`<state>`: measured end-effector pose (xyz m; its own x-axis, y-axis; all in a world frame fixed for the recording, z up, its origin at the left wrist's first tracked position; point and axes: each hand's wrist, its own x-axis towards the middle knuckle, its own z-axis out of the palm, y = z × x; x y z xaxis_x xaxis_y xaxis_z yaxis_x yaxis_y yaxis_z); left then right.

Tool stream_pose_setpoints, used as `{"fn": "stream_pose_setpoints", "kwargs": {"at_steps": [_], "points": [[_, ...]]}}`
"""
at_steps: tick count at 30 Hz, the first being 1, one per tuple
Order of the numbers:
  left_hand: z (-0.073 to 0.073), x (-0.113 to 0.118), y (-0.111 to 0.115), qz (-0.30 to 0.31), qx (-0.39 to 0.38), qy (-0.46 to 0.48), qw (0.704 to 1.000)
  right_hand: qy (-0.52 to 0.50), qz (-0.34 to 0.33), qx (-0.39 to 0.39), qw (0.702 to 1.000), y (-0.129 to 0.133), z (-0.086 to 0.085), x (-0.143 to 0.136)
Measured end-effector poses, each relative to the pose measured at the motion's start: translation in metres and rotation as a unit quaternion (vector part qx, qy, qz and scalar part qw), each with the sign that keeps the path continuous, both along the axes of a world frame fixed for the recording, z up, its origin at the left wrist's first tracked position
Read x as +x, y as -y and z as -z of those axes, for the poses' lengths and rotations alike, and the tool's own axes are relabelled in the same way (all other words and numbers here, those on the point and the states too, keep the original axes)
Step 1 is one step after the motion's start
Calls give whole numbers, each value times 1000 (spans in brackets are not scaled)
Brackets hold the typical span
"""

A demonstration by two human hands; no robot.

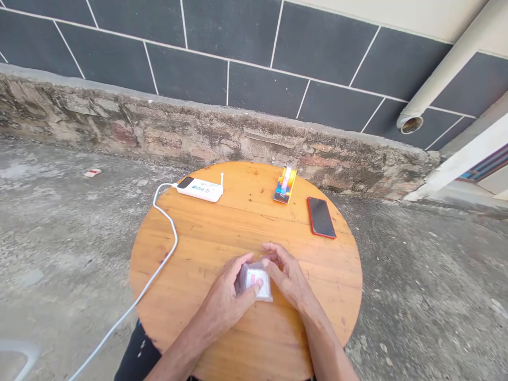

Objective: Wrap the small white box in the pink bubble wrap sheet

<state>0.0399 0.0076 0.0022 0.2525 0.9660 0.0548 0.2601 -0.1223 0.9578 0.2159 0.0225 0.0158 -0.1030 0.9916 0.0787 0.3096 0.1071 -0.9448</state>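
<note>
Low over the near middle of the round wooden table point(178, 286) is a small square white packet point(259, 283) in clear plastic wrapping, with a pinkish mark on its face. My left hand point(232, 288) grips it from the left, the thumb lying across its front and the fingers behind. At its upper right edge is my right hand point(288, 275), thumb close to the plastic and fingers curved and apart. Whether the right fingertips touch the wrapping, I cannot tell.
A white device point(200, 189) with a short antenna lies at the table's back left, its white cable point(174, 241) running off the left edge. A yellow and blue tape dispenser point(284, 185) and a red-edged phone point(321, 217) are at the back right. A stone-based wall point(190, 132) stands behind.
</note>
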Motion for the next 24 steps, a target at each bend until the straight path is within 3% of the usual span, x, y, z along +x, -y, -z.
{"fn": "stream_pose_setpoints", "kwargs": {"at_steps": [6,12,24], "points": [[-1,2,0,22,1,29,999,-34,-21,42,998,-2,-5,-6],[2,3,-3,32,4,46,998,26,1,131,991,-1,-6,-8],[-7,1,-4,55,43,43,997,181,-48,208,960,13,-20,-9]]}}
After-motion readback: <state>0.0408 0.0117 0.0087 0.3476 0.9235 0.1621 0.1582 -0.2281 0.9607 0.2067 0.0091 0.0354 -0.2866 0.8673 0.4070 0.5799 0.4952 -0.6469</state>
